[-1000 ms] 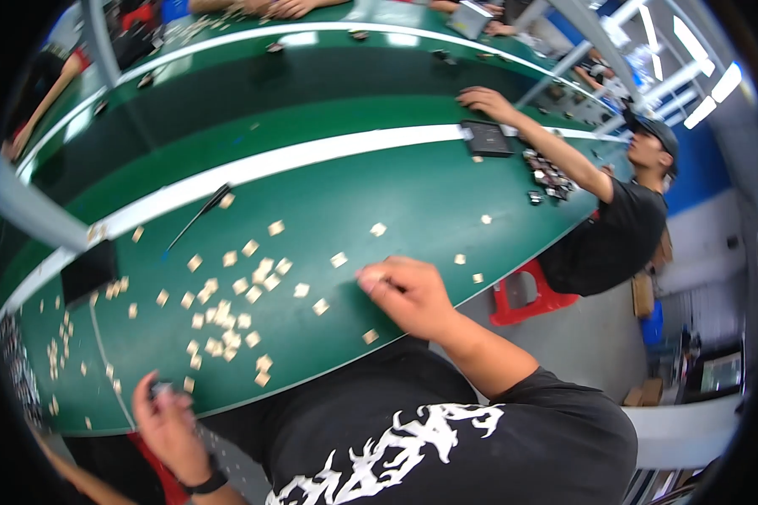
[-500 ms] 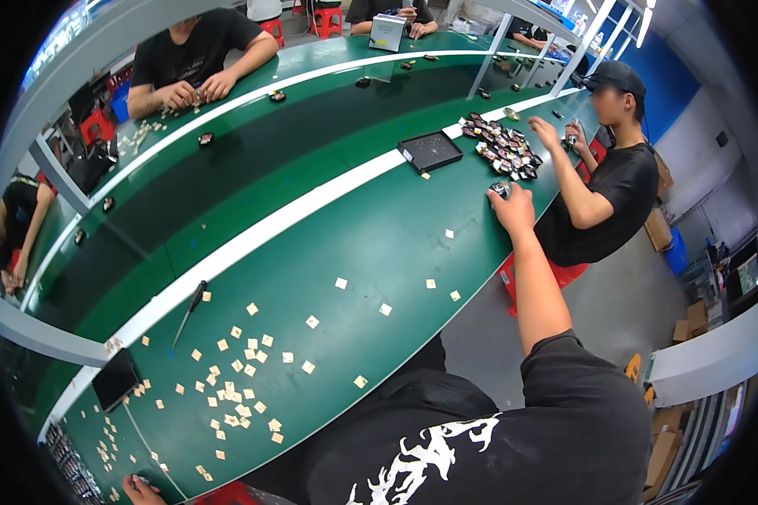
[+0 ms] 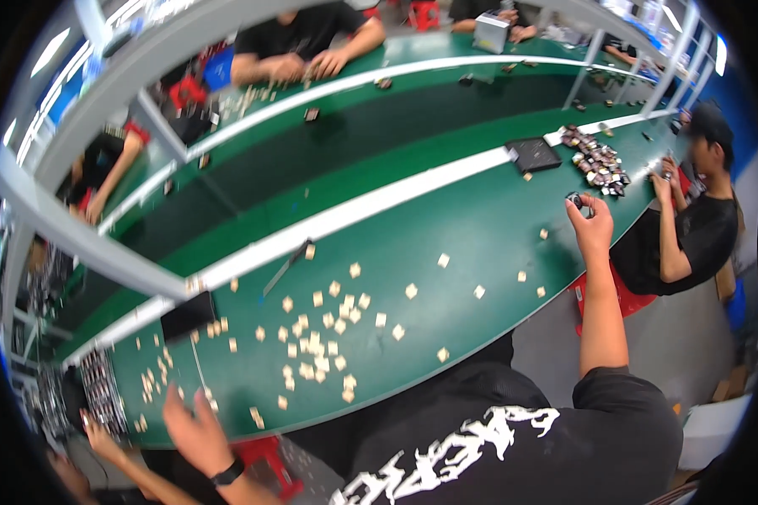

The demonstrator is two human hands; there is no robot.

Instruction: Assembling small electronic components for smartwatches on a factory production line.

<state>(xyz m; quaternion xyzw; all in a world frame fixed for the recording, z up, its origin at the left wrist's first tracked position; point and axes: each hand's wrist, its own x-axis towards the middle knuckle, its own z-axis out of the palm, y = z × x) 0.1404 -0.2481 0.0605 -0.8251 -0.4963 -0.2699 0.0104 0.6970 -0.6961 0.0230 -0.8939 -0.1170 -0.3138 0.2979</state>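
Note:
Out over the green table, my right hand grips a small black round part with a shiny face, held between thumb and fingers. It is raised above the surface, near the pile of small dark parts. My left hand, with a black band at the wrist, hovers at the table's near left edge. Its fingers are spread, slightly blurred, and nothing shows in them. Many small pale square pieces lie scattered on the table between my hands.
A black tray sits beside the pile. A screwdriver and a dark flat panel lie along the white rail. Racked parts stand at the far left. A co-worker sits at right; another person's hand reaches in at left.
The view has swung, shifting the scene rightward. My right hand has lifted the round part off the table beside the pile. My left hand has come into view at lower left.

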